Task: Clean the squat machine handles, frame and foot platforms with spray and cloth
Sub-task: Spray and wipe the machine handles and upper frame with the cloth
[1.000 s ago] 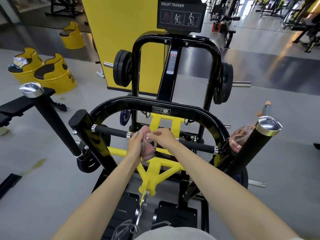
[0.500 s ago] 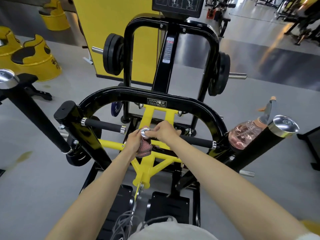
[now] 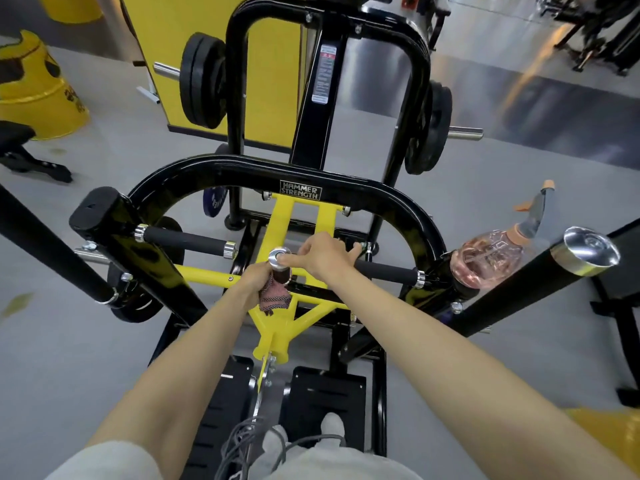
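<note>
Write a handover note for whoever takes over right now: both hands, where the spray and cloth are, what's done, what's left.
Left hand: grips the pink cloth round the centre post, just under its chrome cap.
Right hand: lies over the inner end of the right grip, thumb at the cap; whether it holds cannot be told.
Spray bottle: parked at the arch's right end, no hand on it.
Done: the cloth is on the centre post only; nothing else shows as wiped.
Left: left grip, black frame arch, foot platforms.
</note>
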Motion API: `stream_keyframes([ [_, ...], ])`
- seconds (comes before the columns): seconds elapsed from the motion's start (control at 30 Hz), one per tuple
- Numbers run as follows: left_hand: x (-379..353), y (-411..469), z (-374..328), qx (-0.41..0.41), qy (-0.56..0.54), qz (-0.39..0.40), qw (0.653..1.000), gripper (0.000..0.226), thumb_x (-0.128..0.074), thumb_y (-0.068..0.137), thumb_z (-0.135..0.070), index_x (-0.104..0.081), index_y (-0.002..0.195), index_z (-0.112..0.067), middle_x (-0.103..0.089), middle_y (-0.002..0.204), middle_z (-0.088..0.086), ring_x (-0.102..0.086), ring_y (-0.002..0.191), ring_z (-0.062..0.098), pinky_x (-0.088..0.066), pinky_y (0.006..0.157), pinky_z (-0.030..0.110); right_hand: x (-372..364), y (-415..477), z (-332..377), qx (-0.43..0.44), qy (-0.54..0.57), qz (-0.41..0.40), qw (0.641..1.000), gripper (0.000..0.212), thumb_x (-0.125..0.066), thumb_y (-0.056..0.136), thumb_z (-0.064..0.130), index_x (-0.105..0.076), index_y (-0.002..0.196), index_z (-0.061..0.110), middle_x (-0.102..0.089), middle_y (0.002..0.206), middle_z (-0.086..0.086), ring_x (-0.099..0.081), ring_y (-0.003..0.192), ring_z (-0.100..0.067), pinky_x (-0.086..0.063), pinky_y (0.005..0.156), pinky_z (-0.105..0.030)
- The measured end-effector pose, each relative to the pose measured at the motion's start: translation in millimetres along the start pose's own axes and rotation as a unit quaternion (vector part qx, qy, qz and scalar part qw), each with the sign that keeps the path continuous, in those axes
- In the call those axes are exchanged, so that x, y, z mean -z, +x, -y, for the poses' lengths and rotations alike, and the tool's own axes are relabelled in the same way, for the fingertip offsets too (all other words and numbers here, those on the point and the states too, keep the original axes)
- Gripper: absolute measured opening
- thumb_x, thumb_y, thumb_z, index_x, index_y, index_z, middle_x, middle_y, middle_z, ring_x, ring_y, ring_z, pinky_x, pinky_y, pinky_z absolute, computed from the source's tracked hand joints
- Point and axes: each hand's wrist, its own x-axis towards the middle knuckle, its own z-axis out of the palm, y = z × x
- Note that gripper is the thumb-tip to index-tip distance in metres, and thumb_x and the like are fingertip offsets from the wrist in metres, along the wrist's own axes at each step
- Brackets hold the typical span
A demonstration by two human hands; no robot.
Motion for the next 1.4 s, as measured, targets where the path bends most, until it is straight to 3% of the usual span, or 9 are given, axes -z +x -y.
stream_keyframes([
  [0.17, 1.3, -1.4, -42.8, 0.016, 0.115, 0.09, 0.989, 0.026, -0.054, 0.094, -0.016, -0.06, 0.069, -0.011, -0.062, 0.059, 0.004, -0.058, 0.047, 0.012, -0.048, 0.047, 0.025, -2.4, -3.4, -1.9, 0.009, -0.015, -0.03, 0.999, 0.056, -0.062, 0.069, 0.074, -0.072, 0.084, 0.022, -0.067, 0.091, 0.001, -0.047, 0.117, -0.027, -0.005, 0.109, -0.053],
  [0.33, -1.6, -19.6, -89.5, 0.053, 0.307, 0.209, 0.927, 0.029, -0.053, 0.092, -0.024, -0.062, 0.073, -0.005, -0.063, 0.068, 0.012, -0.057, 0.048, 0.019, -0.046, 0.044, 0.024, -0.4, -8.9, -1.2, 0.016, -0.028, -0.032, 0.999, 0.055, -0.061, 0.073, 0.071, -0.072, 0.09, 0.02, -0.068, 0.098, -0.001, -0.04, 0.126, -0.03, 0.002, 0.112, -0.056],
  [0.47, -5.0, -36.8, -97.9, 0.018, 0.302, 0.223, 0.927, 0.027, -0.053, 0.094, -0.025, -0.064, 0.083, -0.003, -0.066, 0.069, 0.009, -0.061, 0.05, 0.017, -0.049, 0.044, 0.024, 0.2, -10.0, -0.4, 0.017, -0.03, -0.032, 0.999, 0.056, -0.061, 0.073, 0.071, -0.07, 0.09, 0.018, -0.068, 0.099, -0.002, -0.041, 0.127, -0.03, 0.002, 0.112, -0.056],
  [0.6, 7.6, -34.1, -77.5, -0.025, 0.167, 0.216, 0.962, 0.029, -0.05, 0.097, -0.03, -0.067, 0.096, -0.006, -0.067, 0.08, 0.012, -0.061, 0.058, 0.019, -0.049, 0.046, 0.026, 1.0, -8.2, 0.8, 0.022, -0.038, -0.027, 0.999, 0.054, -0.062, 0.073, 0.071, -0.064, 0.085, 0.019, -0.069, 0.097, -0.001, -0.05, 0.118, -0.029, -0.002, 0.112, -0.057],
  [0.83, -2.4, -35.0, -35.7, -0.107, -0.041, -0.007, 0.993, 0.027, -0.059, 0.091, -0.035, -0.069, 0.076, -0.015, -0.061, 0.068, 0.007, -0.053, 0.061, 0.022, -0.042, 0.058, 0.034, -2.9, -3.2, -0.9, 0.025, -0.036, -0.022, 0.999, 0.056, -0.06, 0.068, 0.076, -0.055, 0.071, 0.02, -0.069, 0.089, -0.003, -0.056, 0.105, -0.028, -0.01, 0.106, -0.055],
  [0.93, -21.4, -48.0, -23.2, -0.143, -0.142, -0.091, 0.975, 0.027, -0.049, 0.098, -0.032, -0.066, 0.089, -0.013, -0.066, 0.077, 0.006, -0.061, 0.068, 0.018, -0.048, 0.063, 0.028, -5.6, -0.6, -1.9, 0.022, -0.029, -0.01, 0.999, 0.059, -0.059, 0.066, 0.079, -0.053, 0.065, 0.02, -0.069, 0.084, -0.003, -0.057, 0.101, -0.029, -0.012, 0.103, -0.054],
  [1.13, -30.6, -54.5, -6.7, -0.175, -0.139, -0.138, 0.965, 0.039, -0.049, 0.094, -0.046, -0.068, 0.094, -0.012, -0.071, 0.089, 0.008, -0.066, 0.083, 0.021, -0.054, 0.075, 0.036, -6.7, -0.2, 3.6, 0.032, -0.047, -0.005, 0.998, 0.055, -0.057, 0.072, 0.075, -0.062, 0.082, 0.021, -0.07, 0.093, -0.003, -0.057, 0.105, -0.029, -0.016, 0.1, -0.051],
  [1.3, -21.6, -54.8, 11.7, -0.076, -0.106, -0.195, 0.972, 0.028, -0.051, 0.096, -0.037, -0.062, 0.084, -0.015, -0.064, 0.081, 0.005, -0.062, 0.08, 0.025, -0.049, 0.066, 0.031, 5.2, -5.0, 6.6, 0.042, -0.057, 0.032, 0.997, 0.062, -0.056, 0.077, 0.072, -0.064, 0.109, 0.019, -0.067, 0.101, -0.001, -0.053, 0.113, -0.029, -0.014, 0.105, -0.051],
  [1.4, -16.1, -53.2, 10.3, 0.045, -0.174, -0.143, 0.973, 0.033, -0.042, 0.101, -0.032, -0.056, 0.113, -0.004, -0.061, 0.1, 0.016, -0.065, 0.085, 0.03, -0.052, 0.061, 0.032, 8.6, -4.7, 7.7, 0.046, -0.058, 0.032, 0.997, 0.064, -0.058, 0.076, 0.072, -0.064, 0.11, 0.018, -0.067, 0.1, -0.001, -0.053, 0.113, -0.029, -0.013, 0.106, -0.051],
])
